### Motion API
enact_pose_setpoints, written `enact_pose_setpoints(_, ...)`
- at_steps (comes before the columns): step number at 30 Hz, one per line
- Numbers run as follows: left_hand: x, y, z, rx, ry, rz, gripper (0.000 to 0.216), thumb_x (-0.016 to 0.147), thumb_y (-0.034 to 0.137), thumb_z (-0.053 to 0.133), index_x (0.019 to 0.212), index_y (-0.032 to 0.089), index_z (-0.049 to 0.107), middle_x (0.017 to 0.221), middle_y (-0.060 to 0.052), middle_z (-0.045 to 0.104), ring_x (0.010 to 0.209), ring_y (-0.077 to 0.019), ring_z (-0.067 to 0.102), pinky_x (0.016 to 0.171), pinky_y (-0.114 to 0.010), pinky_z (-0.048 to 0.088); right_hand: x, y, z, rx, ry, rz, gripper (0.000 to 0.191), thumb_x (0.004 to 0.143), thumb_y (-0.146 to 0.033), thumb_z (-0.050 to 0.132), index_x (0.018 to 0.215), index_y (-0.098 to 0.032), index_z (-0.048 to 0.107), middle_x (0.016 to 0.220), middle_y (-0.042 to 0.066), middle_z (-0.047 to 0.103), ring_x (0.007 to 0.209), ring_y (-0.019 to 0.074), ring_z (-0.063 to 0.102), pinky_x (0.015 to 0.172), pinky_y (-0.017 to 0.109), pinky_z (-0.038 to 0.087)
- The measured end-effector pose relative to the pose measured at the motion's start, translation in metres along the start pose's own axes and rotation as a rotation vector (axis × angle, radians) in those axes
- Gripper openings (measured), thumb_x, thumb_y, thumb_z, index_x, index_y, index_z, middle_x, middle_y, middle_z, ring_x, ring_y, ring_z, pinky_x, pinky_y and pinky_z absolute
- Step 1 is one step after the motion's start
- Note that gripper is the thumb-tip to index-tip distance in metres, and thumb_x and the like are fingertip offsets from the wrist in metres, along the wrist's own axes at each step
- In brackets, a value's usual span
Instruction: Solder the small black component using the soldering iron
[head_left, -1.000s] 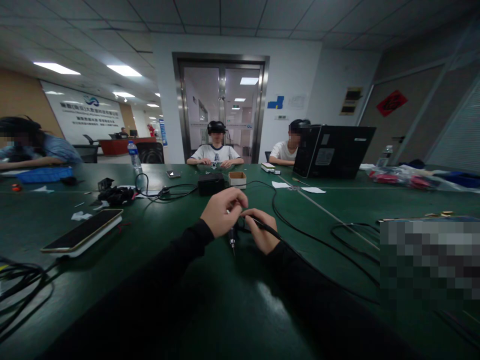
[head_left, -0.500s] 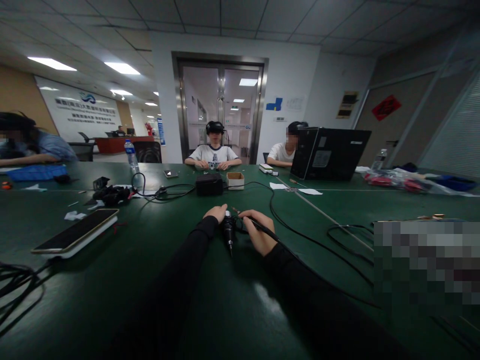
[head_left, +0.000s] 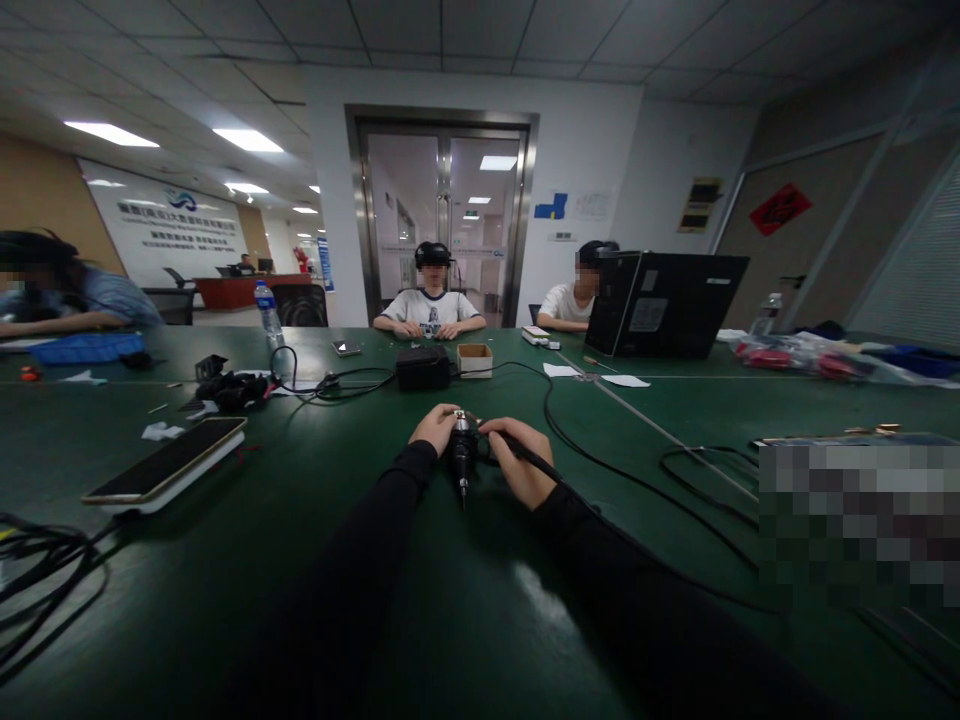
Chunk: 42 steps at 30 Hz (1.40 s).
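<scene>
The bench (head_left: 465,590) lets me draw back: green surface shows between my sleeves on the near side, and its far edge runs well beyond my hands. To the left, a white device with a dark top (head_left: 169,460) is well apart from me; on the far side a black box (head_left: 422,369) sits closer, and a black cable (head_left: 585,460) curves past on the right.

The dark tapered tool (head_left: 462,458) is between my hands, its pointed tip toward the near side. My left hand (head_left: 433,430) has its fingers at the tool's far, silvery end; whether they grip it I cannot tell. My right hand (head_left: 525,468) pinches a black pen-like handle (head_left: 529,456).

A second ago my left hand was lifted over the tool, covering part of it; now it is lower, on the tool's left, and more of the body shows.

Beyond, a small open-topped box (head_left: 475,372) and, far left, a blue tray (head_left: 86,351) stand, their contents too small to make out.
</scene>
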<state>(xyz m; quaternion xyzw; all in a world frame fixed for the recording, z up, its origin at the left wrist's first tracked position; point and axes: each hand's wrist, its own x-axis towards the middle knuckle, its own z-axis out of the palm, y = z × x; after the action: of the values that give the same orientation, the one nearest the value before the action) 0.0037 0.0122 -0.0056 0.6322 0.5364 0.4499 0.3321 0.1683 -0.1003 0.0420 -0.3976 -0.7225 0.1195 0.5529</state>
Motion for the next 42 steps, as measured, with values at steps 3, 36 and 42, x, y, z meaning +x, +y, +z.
enact_pose_setpoints(3, 0.002, -0.004, 0.003, -0.089, 0.021, 0.025, 0.025, 0.078, 0.019, 0.052, 0.099, 0.019, 0.064, 0.092, -0.003, 0.071, 0.085, -0.0165, 0.063, 0.087, -0.029, 0.046, 0.000, 0.000, 0.000, -0.009, -0.012, -0.016, 0.018, 0.080, -0.019, 0.049, 0.081, -0.021, 0.068, 0.085, 0.002, 0.070, 0.082, 0.0169, 0.065, 0.079, 0.027, 0.047)
enact_pose_setpoints(36, -0.009, 0.012, -0.003, -0.401, -0.001, 0.060, 0.024, 0.070, 0.009, 0.057, 0.092, 0.017, 0.060, 0.067, 0.000, 0.067, 0.063, -0.0135, 0.062, 0.068, -0.025, 0.047, 0.000, 0.007, 0.004, -0.044, -0.087, -0.044, 0.019, 0.085, -0.021, 0.049, 0.086, -0.023, 0.068, 0.089, 0.002, 0.069, 0.085, 0.0163, 0.063, 0.081, 0.028, 0.046)
enact_pose_setpoints(42, -0.010, 0.011, -0.002, -0.407, -0.002, 0.083, 0.023, 0.070, 0.009, 0.056, 0.091, 0.017, 0.060, 0.067, 0.000, 0.068, 0.064, -0.0136, 0.063, 0.069, -0.026, 0.048, 0.000, 0.004, 0.002, -0.054, -0.089, -0.035, 0.019, 0.084, -0.021, 0.049, 0.086, -0.023, 0.068, 0.089, 0.002, 0.069, 0.084, 0.0162, 0.063, 0.081, 0.028, 0.046)
